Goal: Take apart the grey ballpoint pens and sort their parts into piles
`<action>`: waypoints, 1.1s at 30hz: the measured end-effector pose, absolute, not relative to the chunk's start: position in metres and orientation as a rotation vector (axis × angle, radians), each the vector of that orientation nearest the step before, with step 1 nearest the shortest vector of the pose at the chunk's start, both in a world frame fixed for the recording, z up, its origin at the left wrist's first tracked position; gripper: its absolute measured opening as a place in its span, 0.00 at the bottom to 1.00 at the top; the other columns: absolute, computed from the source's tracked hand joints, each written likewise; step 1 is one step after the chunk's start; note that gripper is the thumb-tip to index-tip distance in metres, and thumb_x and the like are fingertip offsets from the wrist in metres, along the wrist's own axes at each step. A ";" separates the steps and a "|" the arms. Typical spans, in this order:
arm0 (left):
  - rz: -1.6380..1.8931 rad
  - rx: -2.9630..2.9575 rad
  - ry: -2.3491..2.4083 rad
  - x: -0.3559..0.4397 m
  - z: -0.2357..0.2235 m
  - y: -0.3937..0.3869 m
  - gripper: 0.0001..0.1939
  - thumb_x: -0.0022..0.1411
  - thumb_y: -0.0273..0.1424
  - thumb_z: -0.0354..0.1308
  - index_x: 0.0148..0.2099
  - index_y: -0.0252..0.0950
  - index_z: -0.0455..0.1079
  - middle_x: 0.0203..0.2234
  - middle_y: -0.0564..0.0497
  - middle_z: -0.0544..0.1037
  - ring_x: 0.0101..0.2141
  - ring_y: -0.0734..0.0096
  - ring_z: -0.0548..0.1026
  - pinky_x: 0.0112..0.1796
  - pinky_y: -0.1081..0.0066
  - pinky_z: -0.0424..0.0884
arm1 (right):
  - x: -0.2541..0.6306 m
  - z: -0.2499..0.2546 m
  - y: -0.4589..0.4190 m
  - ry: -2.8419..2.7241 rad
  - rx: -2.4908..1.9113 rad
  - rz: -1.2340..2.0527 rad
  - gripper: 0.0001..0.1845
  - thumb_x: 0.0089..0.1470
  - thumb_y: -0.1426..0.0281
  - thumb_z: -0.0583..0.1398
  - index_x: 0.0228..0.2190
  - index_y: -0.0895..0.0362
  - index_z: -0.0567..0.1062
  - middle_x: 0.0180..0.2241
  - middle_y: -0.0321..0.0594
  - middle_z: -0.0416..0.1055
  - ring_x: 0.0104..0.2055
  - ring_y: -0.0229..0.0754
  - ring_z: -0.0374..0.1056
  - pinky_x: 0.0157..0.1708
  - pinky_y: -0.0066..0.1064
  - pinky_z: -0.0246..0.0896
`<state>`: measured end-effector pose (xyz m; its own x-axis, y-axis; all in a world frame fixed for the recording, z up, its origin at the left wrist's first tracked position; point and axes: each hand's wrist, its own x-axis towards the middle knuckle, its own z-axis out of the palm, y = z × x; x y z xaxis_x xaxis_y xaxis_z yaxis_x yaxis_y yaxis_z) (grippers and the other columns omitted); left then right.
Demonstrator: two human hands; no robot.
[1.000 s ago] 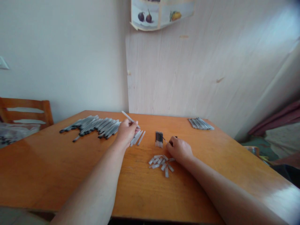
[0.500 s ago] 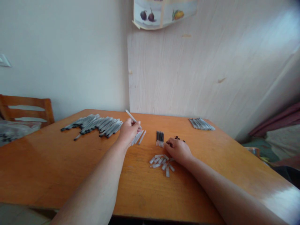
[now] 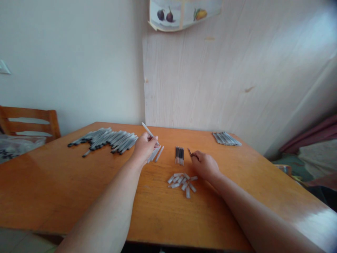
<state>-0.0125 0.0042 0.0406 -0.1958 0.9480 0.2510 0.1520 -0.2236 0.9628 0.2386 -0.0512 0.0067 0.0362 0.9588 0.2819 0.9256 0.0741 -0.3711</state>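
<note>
My left hand (image 3: 146,144) pinches a translucent white pen barrel (image 3: 147,130), which slants up and to the left. Just below that hand, a few more pale barrels (image 3: 159,154) lie side by side on the table. Between the fingers of my right hand (image 3: 205,165) is a thin dark pen refill (image 3: 190,152); its end pokes out up-left and the rest is hidden by the fingers. Left of this hand lies a neat row of black refills (image 3: 179,154) with pale lower ends. Nearer me is a loose heap of short, clear pen caps (image 3: 181,181).
A wide pile of pens with black ends (image 3: 110,140) covers the table's (image 3: 105,193) back left. Another stack of pens (image 3: 226,138) lies at the back right. A wooden chair (image 3: 28,121) holding a plastic bag stands at the left; the wall rises behind.
My right hand has shifted slightly up and right, away from the refill row, and the refill's end now shows. It now covers the small black pieces seen behind it before. My left hand stays put.
</note>
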 end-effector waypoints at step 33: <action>1.462 1.444 1.370 -0.011 0.040 0.003 0.08 0.58 0.34 0.58 0.34 0.35 0.66 0.24 0.50 0.75 0.25 0.71 0.77 0.24 0.75 0.70 | 0.243 0.011 -0.049 -2.050 -1.775 0.206 0.19 0.58 0.70 0.50 0.48 0.56 0.74 0.40 0.46 0.77 0.43 0.45 0.71 0.43 0.30 0.59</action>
